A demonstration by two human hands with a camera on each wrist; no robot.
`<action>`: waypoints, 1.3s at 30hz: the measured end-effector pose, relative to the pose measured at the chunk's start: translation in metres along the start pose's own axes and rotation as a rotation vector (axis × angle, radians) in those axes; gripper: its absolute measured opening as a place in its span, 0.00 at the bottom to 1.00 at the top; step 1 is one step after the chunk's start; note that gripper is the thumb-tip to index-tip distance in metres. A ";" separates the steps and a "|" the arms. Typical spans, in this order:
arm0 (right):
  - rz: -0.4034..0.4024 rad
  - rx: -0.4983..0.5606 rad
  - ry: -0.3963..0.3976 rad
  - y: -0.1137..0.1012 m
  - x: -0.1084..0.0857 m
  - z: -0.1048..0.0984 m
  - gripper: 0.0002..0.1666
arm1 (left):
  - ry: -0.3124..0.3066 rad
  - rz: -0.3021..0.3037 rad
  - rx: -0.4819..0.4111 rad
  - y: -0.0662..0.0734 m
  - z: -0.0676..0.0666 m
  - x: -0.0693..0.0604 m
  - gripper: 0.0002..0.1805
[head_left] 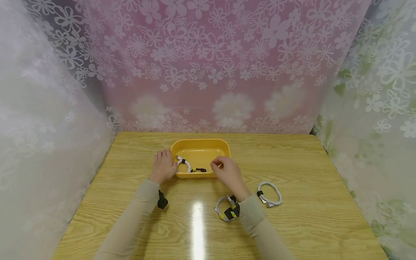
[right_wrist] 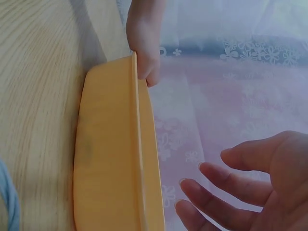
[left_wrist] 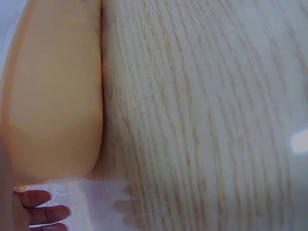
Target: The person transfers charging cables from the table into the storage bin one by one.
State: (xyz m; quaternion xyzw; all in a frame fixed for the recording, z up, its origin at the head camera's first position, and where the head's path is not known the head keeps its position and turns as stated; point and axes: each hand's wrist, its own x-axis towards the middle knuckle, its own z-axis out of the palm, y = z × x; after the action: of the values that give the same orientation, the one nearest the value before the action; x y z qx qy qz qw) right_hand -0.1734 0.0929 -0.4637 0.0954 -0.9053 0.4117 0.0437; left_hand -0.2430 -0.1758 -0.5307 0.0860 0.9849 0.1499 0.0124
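Observation:
A shallow yellow plastic bin (head_left: 200, 175) stands on the table. My left hand (head_left: 164, 167) grips its left end, with the thumb over the rim; that grip also shows at the far end of the bin (right_wrist: 108, 144) in the right wrist view. Above the bin's right side hovers my right hand (head_left: 226, 172), holding nothing, its fingers loosely bent and apart in the right wrist view. Inside the bin lie a coiled white cable (head_left: 189, 165) with a black strap and a small black-and-yellow item (head_left: 199, 170).
On the wooden table (head_left: 308, 224), a coiled white cable (head_left: 275, 203) with a black tie lies at the right. Another pale coiled cable (head_left: 217, 209) with black and yellow pieces is partly behind my right sleeve. A black item (head_left: 162, 201) lies beside my left cuff. Floral curtains (head_left: 211, 72) surround the table.

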 end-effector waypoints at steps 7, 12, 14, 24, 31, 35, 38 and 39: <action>0.024 0.038 -0.005 0.016 -0.019 -0.006 0.07 | 0.006 0.008 -0.002 0.001 -0.001 -0.001 0.13; 0.017 0.054 -0.045 0.032 -0.033 -0.007 0.05 | 0.014 0.012 -0.010 0.001 -0.001 -0.001 0.12; 0.000 0.054 -0.068 0.039 -0.038 -0.007 0.05 | 0.014 0.010 -0.011 0.001 -0.001 -0.001 0.11; 0.032 0.016 -0.153 0.061 -0.059 -0.001 0.12 | 0.011 0.011 -0.019 0.001 -0.002 -0.002 0.13; 0.011 -0.089 -0.168 0.072 -0.066 0.007 0.14 | 0.024 0.017 -0.023 0.000 0.000 -0.002 0.11; -0.010 -0.139 -0.152 0.075 -0.067 0.012 0.11 | 0.030 0.020 -0.023 -0.001 0.000 -0.002 0.11; -0.022 -0.156 -0.143 0.076 -0.068 0.014 0.11 | 0.029 0.023 -0.022 0.000 0.000 -0.001 0.11; -0.025 -0.159 -0.140 0.076 -0.069 0.014 0.11 | 0.028 0.024 -0.022 0.000 0.000 -0.001 0.11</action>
State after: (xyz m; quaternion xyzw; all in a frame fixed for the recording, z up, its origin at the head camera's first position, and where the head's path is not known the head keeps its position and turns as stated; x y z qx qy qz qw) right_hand -0.1224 0.1406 -0.5403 0.1314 -0.9347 0.3302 -0.0069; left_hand -0.2416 -0.1760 -0.5306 0.0954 0.9821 0.1622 -0.0021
